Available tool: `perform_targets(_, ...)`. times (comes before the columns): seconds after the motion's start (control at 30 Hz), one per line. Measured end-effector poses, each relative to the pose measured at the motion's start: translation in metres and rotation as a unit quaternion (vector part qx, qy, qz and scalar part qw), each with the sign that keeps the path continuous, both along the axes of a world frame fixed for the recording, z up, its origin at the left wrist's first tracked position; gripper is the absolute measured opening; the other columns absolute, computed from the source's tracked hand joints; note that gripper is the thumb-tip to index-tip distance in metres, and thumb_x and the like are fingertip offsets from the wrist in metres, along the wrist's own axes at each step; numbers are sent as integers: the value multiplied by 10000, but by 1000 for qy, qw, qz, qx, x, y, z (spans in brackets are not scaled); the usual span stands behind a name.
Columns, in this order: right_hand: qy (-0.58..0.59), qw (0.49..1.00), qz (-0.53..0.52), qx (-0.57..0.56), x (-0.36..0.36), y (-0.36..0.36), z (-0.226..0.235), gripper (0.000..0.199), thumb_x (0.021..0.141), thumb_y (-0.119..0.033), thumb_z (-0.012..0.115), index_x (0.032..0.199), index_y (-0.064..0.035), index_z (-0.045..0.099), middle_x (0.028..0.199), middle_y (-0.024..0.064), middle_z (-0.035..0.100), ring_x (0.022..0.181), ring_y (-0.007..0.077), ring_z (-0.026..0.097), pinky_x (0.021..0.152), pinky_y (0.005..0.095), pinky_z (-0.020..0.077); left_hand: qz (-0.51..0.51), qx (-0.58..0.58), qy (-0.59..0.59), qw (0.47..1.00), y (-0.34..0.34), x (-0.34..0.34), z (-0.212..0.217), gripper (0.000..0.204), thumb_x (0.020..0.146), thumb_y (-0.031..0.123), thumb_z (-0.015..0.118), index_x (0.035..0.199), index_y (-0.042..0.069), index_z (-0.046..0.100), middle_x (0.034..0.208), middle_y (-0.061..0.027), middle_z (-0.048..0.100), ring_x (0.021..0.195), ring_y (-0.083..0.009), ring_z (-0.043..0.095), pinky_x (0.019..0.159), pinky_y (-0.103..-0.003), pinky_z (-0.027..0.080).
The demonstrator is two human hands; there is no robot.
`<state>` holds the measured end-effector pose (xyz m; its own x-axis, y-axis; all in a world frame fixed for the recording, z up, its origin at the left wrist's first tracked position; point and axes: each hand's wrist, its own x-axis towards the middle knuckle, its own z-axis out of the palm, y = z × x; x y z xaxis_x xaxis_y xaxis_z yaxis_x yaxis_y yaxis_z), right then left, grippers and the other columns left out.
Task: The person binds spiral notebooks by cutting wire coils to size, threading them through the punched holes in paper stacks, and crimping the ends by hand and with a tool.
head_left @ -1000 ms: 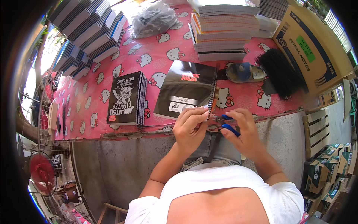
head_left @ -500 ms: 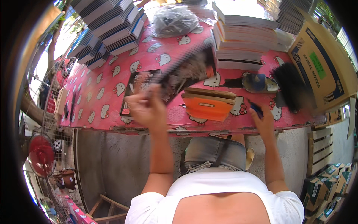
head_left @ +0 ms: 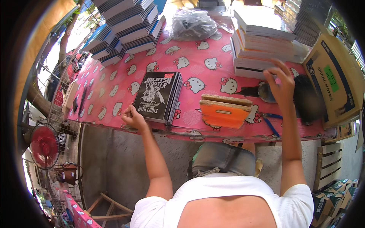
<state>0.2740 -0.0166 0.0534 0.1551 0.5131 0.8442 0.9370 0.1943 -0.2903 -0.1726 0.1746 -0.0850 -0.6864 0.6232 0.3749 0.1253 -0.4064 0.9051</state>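
Note:
A small stack of black-covered spiral notebooks (head_left: 157, 95) lies on the pink table, left of centre. Beside its lower left corner is my left hand (head_left: 135, 118), fingers curled in, with nothing visible in them. Farther right my right hand (head_left: 283, 81) is raised with its fingers apart and holds nothing. It hovers in front of a tall stack of books (head_left: 262, 51), partly covering a roll of clear tape (head_left: 265, 92). Blue-handled pliers (head_left: 270, 123) rest on the table below that hand. An orange box-like holder (head_left: 224, 114) with cardboard edges stands between my hands.
Stacks of notebooks (head_left: 133, 28) rise at the back left. A grey plastic bag (head_left: 194, 26) sits at the back. On the right are a bundle of black coils (head_left: 308, 100) and a cardboard box (head_left: 334, 81). The table's near edge (head_left: 178, 135) runs before me.
The blurred black notebook in my left hand now lies squared on the stack, and that hand has let go. My right hand has released the pliers and moved up toward the books.

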Motion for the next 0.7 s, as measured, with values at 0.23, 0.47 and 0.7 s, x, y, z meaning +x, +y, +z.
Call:
perform_targets(0.23,-216,966,-139,-11,20,79,88,238,795,-174,692,1028,-135,671,1073,46,636,1038,277,560,900,385,449,-82,-21,31,996,-2,-16,9,292,887,42,609,1117,-18,439,1149,-182,581,1007,-234,606,929,-327,476)
perform_targets(0.47,-236,970,-29,-44,55,95,76,176,756,-149,641,930,-146,671,916,14,630,891,225,604,778,355,495,-434,82,-100,892,-87,111,134,342,905,112,620,1200,36,464,1283,-127,514,1071,-224,567,975,-327,436)
perform_targets(0.7,-173,971,161,-19,-70,-16,1,222,719,-114,687,938,-83,673,913,50,635,890,230,608,779,363,488,-679,-150,-245,676,-85,204,121,306,892,77,633,1175,33,527,1082,-60,630,1033,-184,602,899,-346,493)
